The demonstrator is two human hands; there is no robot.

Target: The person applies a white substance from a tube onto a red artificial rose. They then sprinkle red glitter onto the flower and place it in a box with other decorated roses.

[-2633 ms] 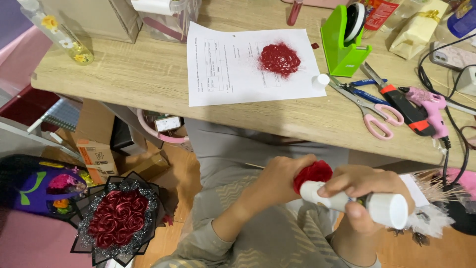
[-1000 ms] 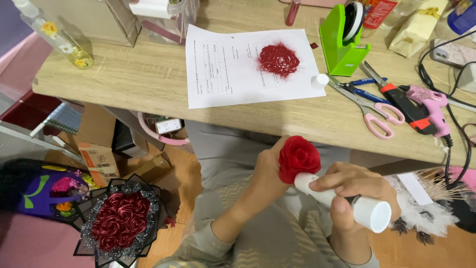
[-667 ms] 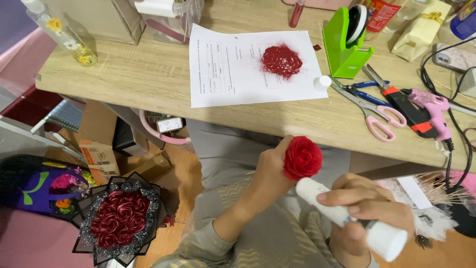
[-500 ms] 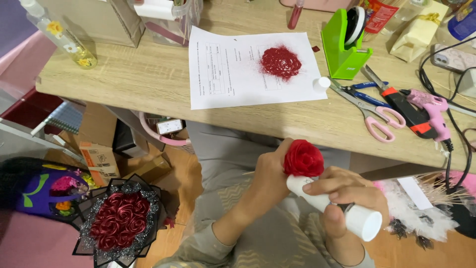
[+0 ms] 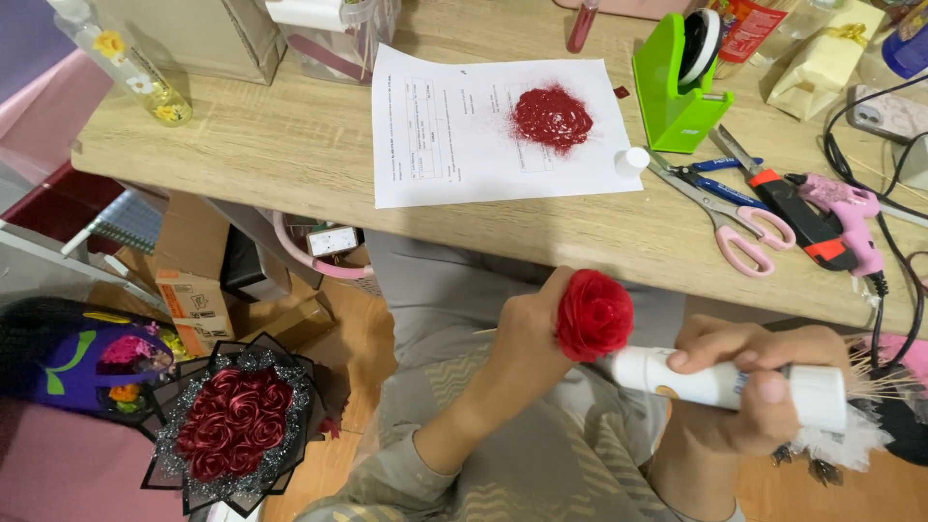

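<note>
While the left hand [image 5: 527, 333] grips the rose [image 5: 593, 314] and the right hand [image 5: 764, 387] clasps the bottle [image 5: 720, 384], nozzle touching at 4 o'clock, glitter [image 5: 552, 116] waits unused at 12; coating looks barely underway.

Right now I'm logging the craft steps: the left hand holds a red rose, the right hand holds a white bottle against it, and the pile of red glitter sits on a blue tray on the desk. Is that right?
Not quite. The head view shows the red glitter piled on a white printed sheet of paper, not a blue tray. The rest stands: left hand holds the red rose, right hand holds the white bottle against it.
</note>
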